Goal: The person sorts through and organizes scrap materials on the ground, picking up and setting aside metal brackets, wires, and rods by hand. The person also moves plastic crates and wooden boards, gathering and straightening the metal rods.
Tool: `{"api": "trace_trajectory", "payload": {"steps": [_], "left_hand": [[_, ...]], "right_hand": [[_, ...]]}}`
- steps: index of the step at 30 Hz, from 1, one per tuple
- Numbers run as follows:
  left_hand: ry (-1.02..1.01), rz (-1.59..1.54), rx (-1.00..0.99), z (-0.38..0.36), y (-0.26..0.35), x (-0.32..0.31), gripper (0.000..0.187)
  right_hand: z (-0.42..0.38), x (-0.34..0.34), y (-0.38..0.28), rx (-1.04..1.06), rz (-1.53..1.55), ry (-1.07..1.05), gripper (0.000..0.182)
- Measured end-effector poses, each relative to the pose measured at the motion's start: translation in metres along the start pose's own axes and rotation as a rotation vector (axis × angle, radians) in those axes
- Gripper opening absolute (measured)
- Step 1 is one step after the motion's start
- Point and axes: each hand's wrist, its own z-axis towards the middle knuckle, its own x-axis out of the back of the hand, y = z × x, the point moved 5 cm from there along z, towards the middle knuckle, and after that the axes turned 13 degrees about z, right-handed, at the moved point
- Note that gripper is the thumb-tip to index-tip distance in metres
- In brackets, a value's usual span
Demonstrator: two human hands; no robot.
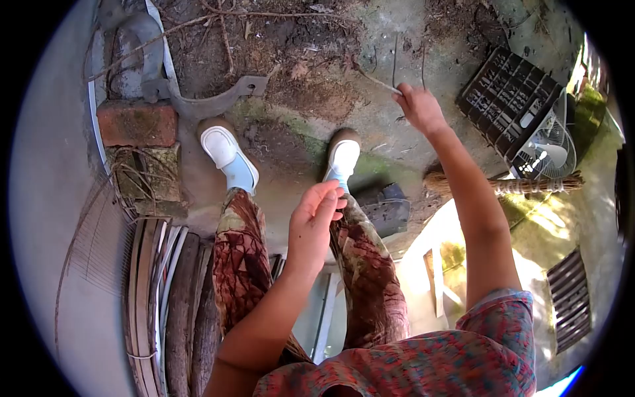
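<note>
My right hand [418,108] is closed in a pinch on a thin twig [378,81] above the dirt-covered ground. The twig runs from the fingertips up and to the left. Two thin dark stems [395,59] stand just above that hand. My left hand [317,210] hangs in front of my knees with its fingers loosely bent and apart, and nothing shows in it. Below it are my legs in patterned trousers, and my white shoes [344,156] are beyond it on the ground.
Bricks [137,124] and a curved metal piece [221,99] lie at left, with wooden strips [142,298] and logs [182,298] below. At right are a black crate [509,99], a fan [548,149], a twig broom [539,185] and a slatted grate [569,301].
</note>
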Motion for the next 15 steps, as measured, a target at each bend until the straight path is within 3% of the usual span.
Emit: {"api": "trace_trajectory", "payload": {"steps": [1, 3, 4, 6, 7, 9, 12, 14, 15], "left_hand": [[0.014, -0.022, 0.017, 0.002, -0.002, 0.001, 0.037], [0.078, -0.042, -0.011, 0.003, -0.004, 0.000, 0.044], [0.146, -0.042, -0.026, 0.002, -0.006, 0.002, 0.052], [0.176, -0.045, -0.020, 0.003, -0.007, 0.002, 0.060], [0.200, -0.030, -0.007, 0.004, -0.008, 0.003, 0.069], [0.192, -0.087, 0.002, 0.004, -0.009, 0.006, 0.072], [0.302, 0.045, -0.080, -0.013, -0.006, 0.025, 0.074], [0.488, 1.036, -0.831, -0.055, 0.047, 0.023, 0.074], [0.375, 1.042, -1.041, -0.068, 0.056, 0.023, 0.078]], "right_hand": [[-0.016, 0.014, -0.014, -0.069, 0.057, -0.016, 0.025], [-0.043, 0.042, -0.046, 0.007, 0.553, 0.187, 0.023], [-0.053, 0.051, -0.061, 0.020, 0.543, 0.177, 0.023], [-0.067, 0.053, -0.077, -0.335, 1.481, 0.050, 0.021], [-0.072, 0.059, -0.095, -0.326, 1.474, 0.037, 0.021], [-0.082, 0.064, -0.131, -0.363, 1.922, 0.170, 0.020], [-0.099, 0.056, -0.182, -0.341, 2.157, 0.086, 0.020], [-0.108, 0.050, -0.222, -0.413, 2.360, 0.094, 0.021], [-0.113, 0.046, -0.239, -0.433, 2.428, 0.072, 0.022]]}}
